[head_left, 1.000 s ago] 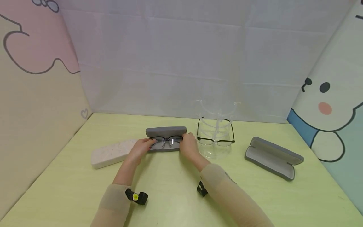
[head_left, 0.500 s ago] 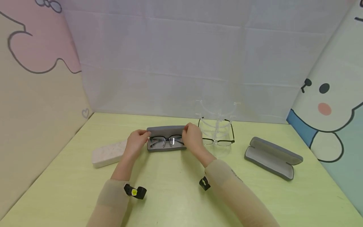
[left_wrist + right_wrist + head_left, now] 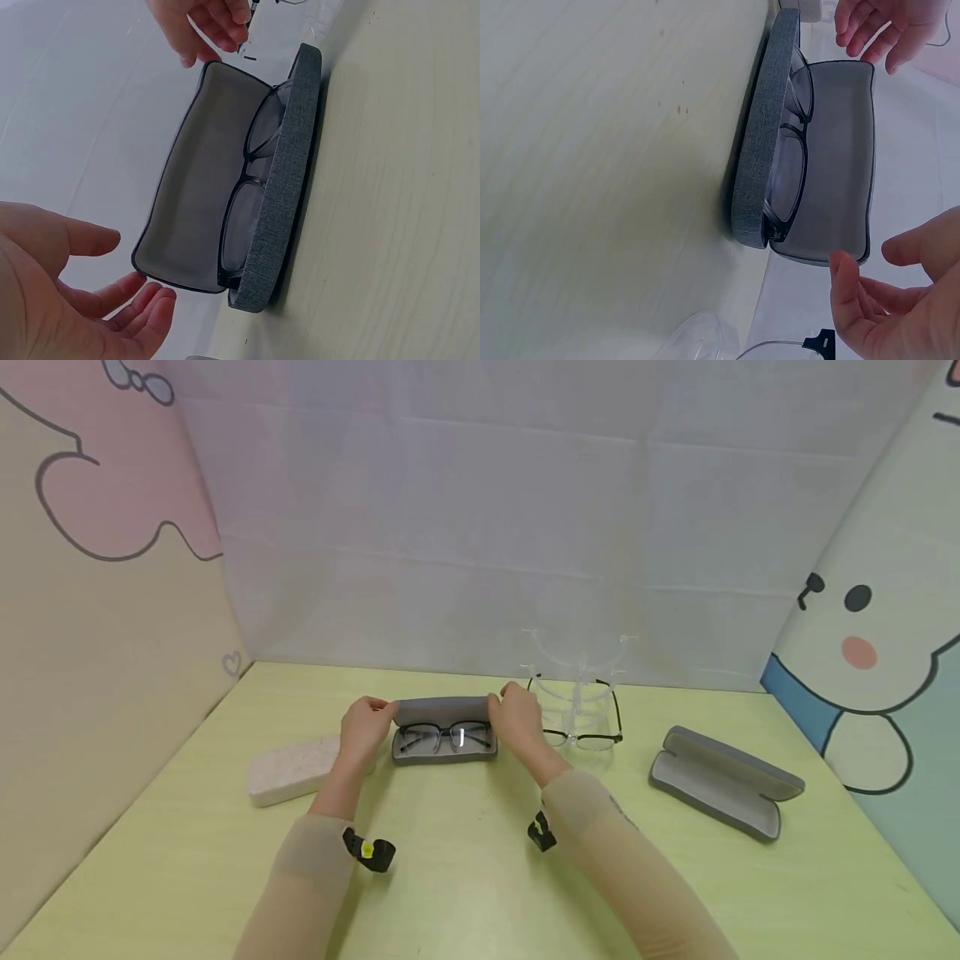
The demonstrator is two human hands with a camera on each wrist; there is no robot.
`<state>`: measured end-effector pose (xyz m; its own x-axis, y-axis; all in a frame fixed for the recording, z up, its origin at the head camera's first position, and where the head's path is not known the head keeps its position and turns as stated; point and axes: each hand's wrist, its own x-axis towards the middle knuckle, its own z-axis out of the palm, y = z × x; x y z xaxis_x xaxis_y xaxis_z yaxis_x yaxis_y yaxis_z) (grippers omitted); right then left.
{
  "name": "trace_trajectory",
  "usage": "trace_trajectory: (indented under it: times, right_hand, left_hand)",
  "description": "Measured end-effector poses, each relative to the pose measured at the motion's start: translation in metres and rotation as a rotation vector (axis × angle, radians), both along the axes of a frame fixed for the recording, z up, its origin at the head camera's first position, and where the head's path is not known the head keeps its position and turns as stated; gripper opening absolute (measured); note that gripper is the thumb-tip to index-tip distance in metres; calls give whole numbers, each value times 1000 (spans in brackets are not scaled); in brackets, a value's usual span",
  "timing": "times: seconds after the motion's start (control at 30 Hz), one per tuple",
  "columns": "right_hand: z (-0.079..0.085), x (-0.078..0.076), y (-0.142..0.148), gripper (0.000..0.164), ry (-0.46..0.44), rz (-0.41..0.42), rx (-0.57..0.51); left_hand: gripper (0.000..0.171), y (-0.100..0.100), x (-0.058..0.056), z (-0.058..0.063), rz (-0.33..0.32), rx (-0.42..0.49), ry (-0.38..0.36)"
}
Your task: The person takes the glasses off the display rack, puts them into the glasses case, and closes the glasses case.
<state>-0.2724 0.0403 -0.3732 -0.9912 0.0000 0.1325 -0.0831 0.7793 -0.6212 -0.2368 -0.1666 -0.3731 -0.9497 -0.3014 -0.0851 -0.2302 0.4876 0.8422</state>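
A grey eyeglass case (image 3: 442,709) stands open on the table, its lid raised at the back. Folded black-rimmed glasses (image 3: 445,732) lie in its lower half. At the lid's left end is my left hand (image 3: 365,728); the left wrist view shows its fingertips (image 3: 135,281) at the lid's corner and the thumb held apart. My right hand (image 3: 519,718) is at the opposite end. In the right wrist view, a fingertip (image 3: 841,262) of it touches the lid's corner, with the thumb away from the edge.
A pale, closed eyeglass case (image 3: 292,768) lies left, partly behind the left hand. Right of the hands, a clear display stand (image 3: 577,702) bears another pair of glasses (image 3: 600,743). A second grey case (image 3: 723,781) lies open at the right. Fabric walls surround the table.
Both hands have drawn back from the glasses in the case and moved up to the two ends of its lid. The glasses stay in the case.
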Motion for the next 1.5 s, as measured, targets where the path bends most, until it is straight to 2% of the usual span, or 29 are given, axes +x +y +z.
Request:
trace_trajectory:
  times: [0.3,0.5,0.7,0.87,1.03,1.33,1.5]
  right_hand:
    - [-4,3,-1,22,10,19,-42]
    - [-7,1,-1,24,-6,15,-115]
    - [-5,0,-6,25,-20,38,-114]
    - [-8,0,-10,25,-37,26,-204]
    - [-14,1,-14,23,-34,-18,-307]
    - [-20,2,-15,26,-63,-2,-436]
    - [-24,0,-13,26,-89,11,-456]
  left_hand:
    - [38,1,-5,-3,-33,-35,39]
    - [32,-1,-6,-8,-24,-29,64]
    - [31,-9,-5,-11,-9,-20,68]
    - [31,-16,-4,-12,-4,15,54]
    - [34,-25,-3,-14,-38,57,55]
    - [34,-32,-2,-17,-55,94,71]
    - [33,-32,-2,-17,-56,99,67]
